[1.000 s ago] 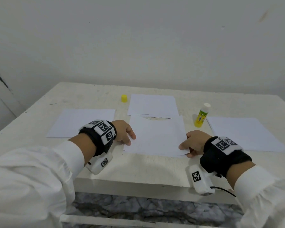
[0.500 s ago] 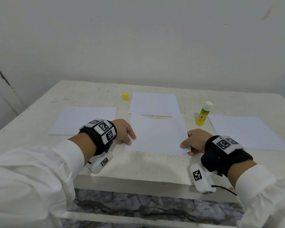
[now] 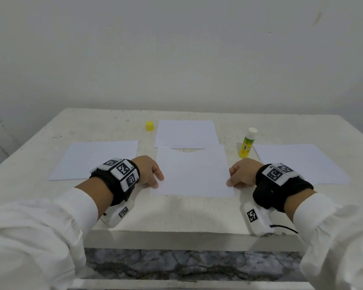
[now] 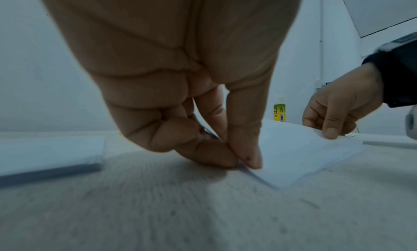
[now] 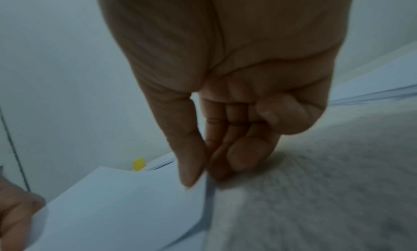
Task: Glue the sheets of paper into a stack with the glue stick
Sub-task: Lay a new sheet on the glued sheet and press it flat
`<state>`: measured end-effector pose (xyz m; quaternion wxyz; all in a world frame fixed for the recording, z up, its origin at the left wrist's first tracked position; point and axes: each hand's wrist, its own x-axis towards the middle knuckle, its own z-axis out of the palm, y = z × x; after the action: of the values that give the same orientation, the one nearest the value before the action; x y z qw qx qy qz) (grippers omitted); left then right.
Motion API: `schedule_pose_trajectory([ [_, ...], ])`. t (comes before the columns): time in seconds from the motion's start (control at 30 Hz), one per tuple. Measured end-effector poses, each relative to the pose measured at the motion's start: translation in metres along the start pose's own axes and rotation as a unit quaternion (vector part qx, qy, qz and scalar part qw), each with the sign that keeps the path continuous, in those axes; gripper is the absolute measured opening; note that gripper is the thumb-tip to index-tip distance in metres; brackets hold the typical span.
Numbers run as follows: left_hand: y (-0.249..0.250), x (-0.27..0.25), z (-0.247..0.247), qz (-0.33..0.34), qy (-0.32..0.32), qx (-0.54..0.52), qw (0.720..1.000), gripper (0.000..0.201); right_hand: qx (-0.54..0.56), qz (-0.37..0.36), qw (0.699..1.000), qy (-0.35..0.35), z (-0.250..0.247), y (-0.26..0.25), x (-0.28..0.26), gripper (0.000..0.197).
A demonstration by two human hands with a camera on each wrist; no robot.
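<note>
A person in white sleeves leans over a pale bench (image 3: 50,143), both hands on one sheet of paper (image 3: 192,172) lying near the front edge at the middle. The left hand (image 3: 149,170) has its grip closed on the sheet's left edge, thumb (image 4: 250,148) on top and curled fingers beneath. The right hand (image 3: 242,173) pinches the right edge the same way, its thumb (image 5: 189,158) pressed onto the paper; from the wrist views that side of the sheet sits slightly raised off the bench.

Just behind this sheet, touching or overlapping its far edge, lies a small stack of paper (image 3: 186,132). Another sheet (image 3: 96,158) lies flat to the left, and one more (image 3: 298,162) to the right. The glue stick (image 3: 248,143) stands upright and uncapped between the middle sheet and the right one, just beyond the right hand. Its yellow cap (image 3: 149,126) sits apart, left of the far stack.
</note>
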<state>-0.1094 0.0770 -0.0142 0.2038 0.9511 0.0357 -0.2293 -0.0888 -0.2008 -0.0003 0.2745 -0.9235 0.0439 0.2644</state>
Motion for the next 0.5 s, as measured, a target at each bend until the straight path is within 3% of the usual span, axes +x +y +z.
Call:
schedule_pose_trajectory([
  [0.5, -0.0005, -0.0013, -0.0016, 0.006, -0.004, -0.002, 1.000, 0.021, 0.036, -0.017, 0.999, 0.018, 0.0048, 0.0106, 0.0053, 0.022],
])
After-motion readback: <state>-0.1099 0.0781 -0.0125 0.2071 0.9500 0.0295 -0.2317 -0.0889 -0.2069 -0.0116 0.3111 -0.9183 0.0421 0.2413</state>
